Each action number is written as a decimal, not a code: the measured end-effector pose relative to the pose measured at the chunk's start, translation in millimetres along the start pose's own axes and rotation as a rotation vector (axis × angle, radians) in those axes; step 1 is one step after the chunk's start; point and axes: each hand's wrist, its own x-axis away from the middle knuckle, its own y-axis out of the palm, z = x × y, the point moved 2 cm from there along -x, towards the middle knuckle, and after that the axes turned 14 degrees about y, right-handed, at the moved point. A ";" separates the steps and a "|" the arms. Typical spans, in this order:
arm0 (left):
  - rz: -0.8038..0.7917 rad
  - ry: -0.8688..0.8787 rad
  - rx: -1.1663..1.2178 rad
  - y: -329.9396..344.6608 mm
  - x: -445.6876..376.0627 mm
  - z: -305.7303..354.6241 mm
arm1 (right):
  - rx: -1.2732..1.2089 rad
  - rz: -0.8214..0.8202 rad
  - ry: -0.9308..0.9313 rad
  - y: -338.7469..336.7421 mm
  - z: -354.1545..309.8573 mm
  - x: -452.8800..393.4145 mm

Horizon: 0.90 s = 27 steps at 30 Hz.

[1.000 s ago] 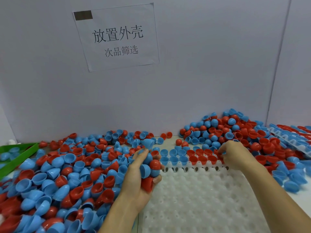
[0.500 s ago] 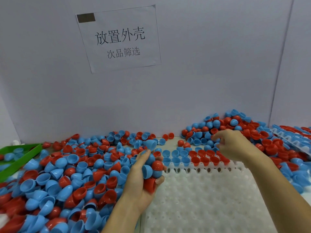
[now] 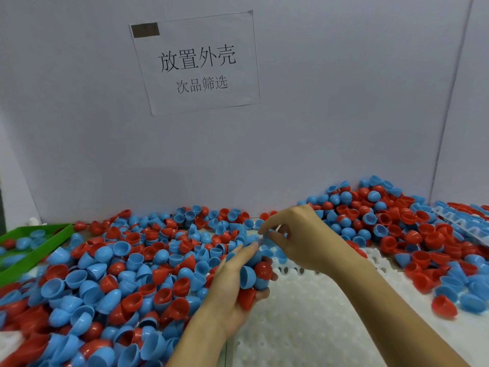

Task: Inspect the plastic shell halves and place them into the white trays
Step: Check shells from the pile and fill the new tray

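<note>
White tray (image 3: 304, 327) lies under both hands. Left hand (image 3: 235, 282) cups several shell halves (image 3: 254, 276), openings facing mixed ways; right hand (image 3: 299, 239) pinches a blue half (image 3: 268, 241), orientation unclear

A white paper sign (image 3: 195, 62) with black Chinese characters hangs on the grey wall (image 3: 330, 102), a brown strip of tape (image 3: 145, 29) at its top left corner. A green bin (image 3: 39, 247) sits at far left.

Red and blue shell halves (image 3: 127, 274), white tray (image 3: 304, 327), green bin (image 3: 39, 250)
</note>
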 end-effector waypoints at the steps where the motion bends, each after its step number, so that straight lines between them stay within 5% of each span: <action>1: 0.002 0.006 0.016 0.6 0.1 0.8 | -0.009 -0.001 0.017 1.0 2.8 -0.3; 10: 0.088 0.043 0.077 -3.0 -0.7 3.8 | -0.093 -0.013 0.151 14.6 9.7 2.2; 27: 0.162 0.043 0.023 -3.4 -0.8 2.3 | 0.056 -0.082 -0.049 22.6 1.1 1.6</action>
